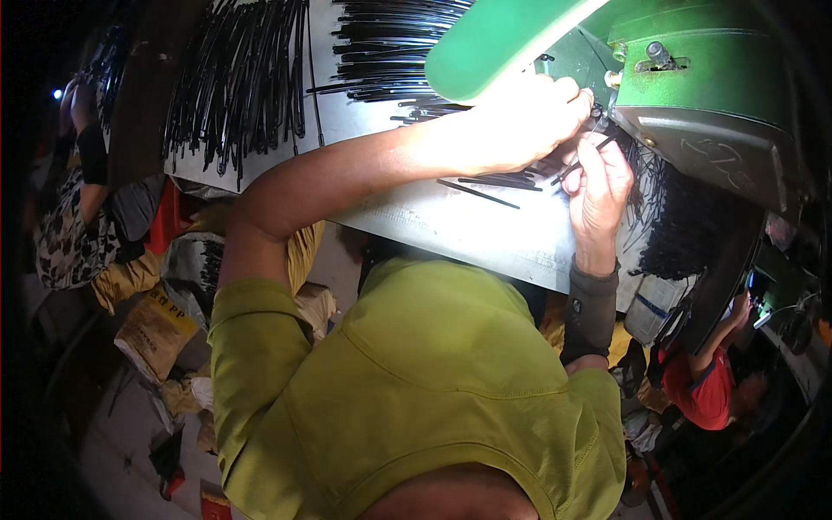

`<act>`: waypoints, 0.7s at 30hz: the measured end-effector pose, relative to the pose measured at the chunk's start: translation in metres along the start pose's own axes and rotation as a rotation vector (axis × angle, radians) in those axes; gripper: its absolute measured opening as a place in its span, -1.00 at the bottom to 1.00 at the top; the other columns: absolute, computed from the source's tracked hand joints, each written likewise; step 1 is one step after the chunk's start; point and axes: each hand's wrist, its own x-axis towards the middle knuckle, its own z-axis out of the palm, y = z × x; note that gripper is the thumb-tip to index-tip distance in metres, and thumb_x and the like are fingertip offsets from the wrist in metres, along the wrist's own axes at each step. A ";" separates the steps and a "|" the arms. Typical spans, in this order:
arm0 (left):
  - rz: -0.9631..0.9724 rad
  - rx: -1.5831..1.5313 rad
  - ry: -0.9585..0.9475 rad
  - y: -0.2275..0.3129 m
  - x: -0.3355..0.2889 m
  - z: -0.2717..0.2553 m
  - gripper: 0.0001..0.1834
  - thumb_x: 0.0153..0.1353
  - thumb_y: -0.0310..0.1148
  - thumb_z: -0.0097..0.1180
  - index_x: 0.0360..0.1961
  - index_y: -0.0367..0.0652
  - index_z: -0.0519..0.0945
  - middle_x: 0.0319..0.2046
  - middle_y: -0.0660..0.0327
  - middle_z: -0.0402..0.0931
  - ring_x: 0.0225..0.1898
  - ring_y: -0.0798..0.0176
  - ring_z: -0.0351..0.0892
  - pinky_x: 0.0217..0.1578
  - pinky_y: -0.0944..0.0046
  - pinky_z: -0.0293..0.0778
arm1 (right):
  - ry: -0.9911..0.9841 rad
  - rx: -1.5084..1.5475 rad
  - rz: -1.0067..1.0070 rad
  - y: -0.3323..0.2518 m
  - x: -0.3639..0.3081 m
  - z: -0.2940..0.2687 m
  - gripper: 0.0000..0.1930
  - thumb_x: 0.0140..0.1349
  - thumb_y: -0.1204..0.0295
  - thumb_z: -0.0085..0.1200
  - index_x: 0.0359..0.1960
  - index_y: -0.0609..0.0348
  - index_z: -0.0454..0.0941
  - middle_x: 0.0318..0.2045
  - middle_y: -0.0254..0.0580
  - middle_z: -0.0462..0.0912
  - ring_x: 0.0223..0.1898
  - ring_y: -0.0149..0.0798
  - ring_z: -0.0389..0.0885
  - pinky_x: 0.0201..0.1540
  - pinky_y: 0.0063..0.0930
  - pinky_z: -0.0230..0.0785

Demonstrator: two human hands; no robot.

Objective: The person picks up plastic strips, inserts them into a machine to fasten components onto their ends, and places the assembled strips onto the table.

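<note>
My left hand (520,121) reaches across the grey metal table (485,230) to the mouth of a green machine (693,78). Its fingers are curled and pinch a small black piece (596,111) right at the machine. Just below it, my right hand (598,186), in a dark sleeve, pinches a thin black strip (582,161) that slants toward the same spot. The two hands almost touch. A few loose black strips (478,193) lie on the table under my left wrist.
Bundles of long black strips (234,78) hang over the table's far left, and more (390,43) lie fanned at the top. A dark tangled heap (685,225) sits right of the table. A seated person (69,217) is at left, another in red (711,381) at lower right. Sacks (156,329) lie on the floor.
</note>
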 end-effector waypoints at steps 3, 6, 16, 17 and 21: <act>0.004 0.013 0.009 -0.003 -0.002 0.001 -0.62 0.02 -0.43 0.06 -0.10 -0.35 0.46 -0.45 0.14 0.39 -0.49 0.17 0.47 -0.56 0.25 0.39 | 0.008 -0.015 0.021 -0.003 0.001 0.002 -0.93 0.22 0.53 0.00 -0.34 0.28 0.49 -0.58 -0.27 0.52 -0.73 -0.60 0.33 -0.68 -0.75 0.16; 0.045 0.177 -0.043 0.004 0.000 0.001 -0.60 0.01 -0.41 0.05 -0.10 -0.38 0.45 -0.44 0.13 0.41 -0.48 0.19 0.47 -0.55 0.26 0.40 | -0.026 0.062 0.081 -0.006 0.002 -0.004 -0.93 0.23 0.53 -0.01 -0.34 0.27 0.50 -0.57 -0.29 0.52 -0.72 -0.60 0.34 -0.67 -0.76 0.17; -0.188 -0.081 -0.236 0.018 -0.018 -0.017 -0.61 0.06 -0.42 0.00 -0.07 -0.38 0.42 -0.46 0.05 0.45 -0.54 0.11 0.52 -0.56 0.20 0.44 | 0.007 0.245 0.086 0.002 -0.004 0.007 -0.83 0.34 0.44 -0.15 -0.26 0.33 0.42 -0.40 -0.10 0.54 -0.53 -0.33 0.57 -0.48 -0.51 0.46; -0.286 -0.311 -0.190 0.017 -0.029 -0.016 -0.74 0.15 -0.42 -0.05 -0.14 -0.32 0.43 -0.57 0.07 0.47 -0.61 0.14 0.49 -0.59 0.24 0.41 | -0.003 0.293 0.064 0.004 -0.006 0.011 -0.81 0.35 0.43 -0.17 -0.23 0.35 0.40 -0.36 -0.05 0.54 -0.47 -0.26 0.61 -0.42 -0.44 0.52; -0.849 -1.054 -0.474 0.002 -0.034 -0.038 -0.83 0.26 -0.32 -0.08 -0.34 -0.20 0.46 -0.75 0.27 0.39 -0.80 0.46 0.26 -0.80 0.43 0.14 | -0.076 0.231 0.042 0.003 -0.010 0.020 -0.75 0.36 0.39 -0.19 -0.15 0.39 0.34 -0.33 0.05 0.53 -0.39 -0.13 0.64 -0.33 -0.29 0.58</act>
